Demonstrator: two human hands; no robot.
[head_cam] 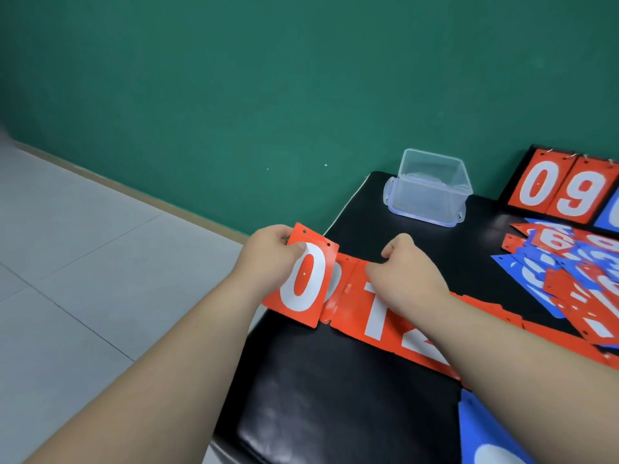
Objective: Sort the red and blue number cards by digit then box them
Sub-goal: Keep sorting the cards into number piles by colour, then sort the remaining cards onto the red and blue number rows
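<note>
My left hand [269,251] grips the top edge of a red card with a white 0 [303,279], lifted slightly over another red 0 card [335,279] lying on the black table [335,396]. My right hand [407,272] rests with curled fingers on the top of the red 1 card [371,313]; whether it grips the card I cannot tell. A row of red cards runs right from there, a 2 [418,346] partly under my forearm. A heap of mixed red and blue cards [569,272] lies at the right. The clear plastic box [428,192] stands open at the back.
A scoreboard stand [562,192] showing red 0 and 9 flips leans at the back right. A blue card [489,433] lies at the lower right edge. The table's left edge drops to a grey tiled floor [83,262]; a green wall is behind.
</note>
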